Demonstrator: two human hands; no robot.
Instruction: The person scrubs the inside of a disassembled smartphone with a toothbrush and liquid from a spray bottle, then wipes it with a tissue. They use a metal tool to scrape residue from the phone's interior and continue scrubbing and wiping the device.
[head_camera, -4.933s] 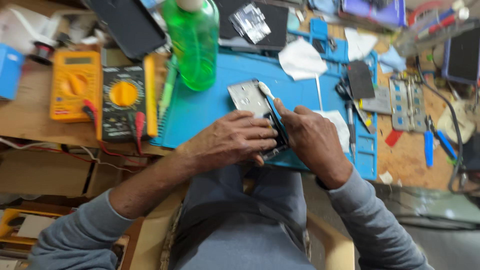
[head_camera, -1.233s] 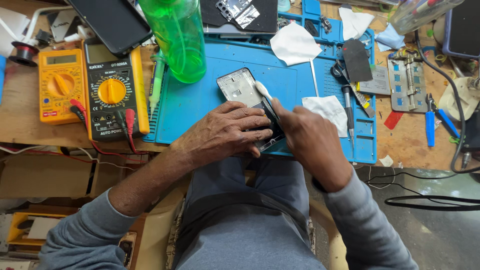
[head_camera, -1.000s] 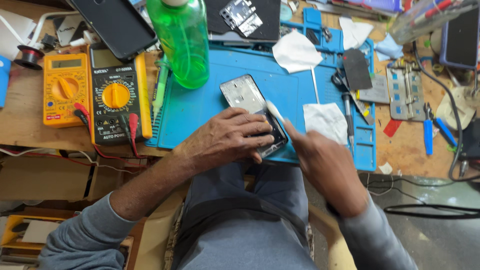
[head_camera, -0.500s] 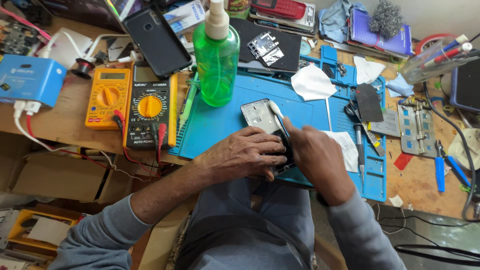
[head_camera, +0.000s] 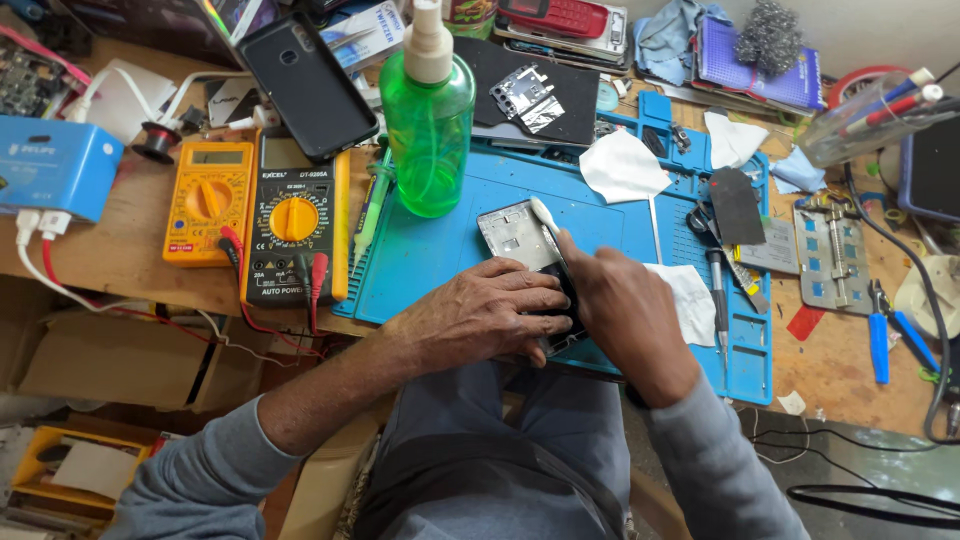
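An opened phone (head_camera: 520, 238) with its silver inner frame showing lies on the blue work mat (head_camera: 440, 250) near the bench's front edge. My left hand (head_camera: 480, 315) presses flat on the phone's near end and holds it down. My right hand (head_camera: 625, 305) grips a thin white-tipped tool (head_camera: 545, 215) whose tip rests on the phone's frame. The phone's lower half is hidden under both hands.
A green spray bottle (head_camera: 428, 120) stands at the mat's far left corner. Two yellow multimeters (head_camera: 210, 200) (head_camera: 295, 225) with red leads lie to the left, a black phone (head_camera: 305, 85) above them. White tissues (head_camera: 620, 165), a screwdriver (head_camera: 715, 285), a metal jig (head_camera: 830, 255) and blue pliers (head_camera: 885, 335) sit right.
The view has tilted up and shows more of the bench's back. Both hands stay on the phone; my right hand has shifted slightly while working the tool along the frame.
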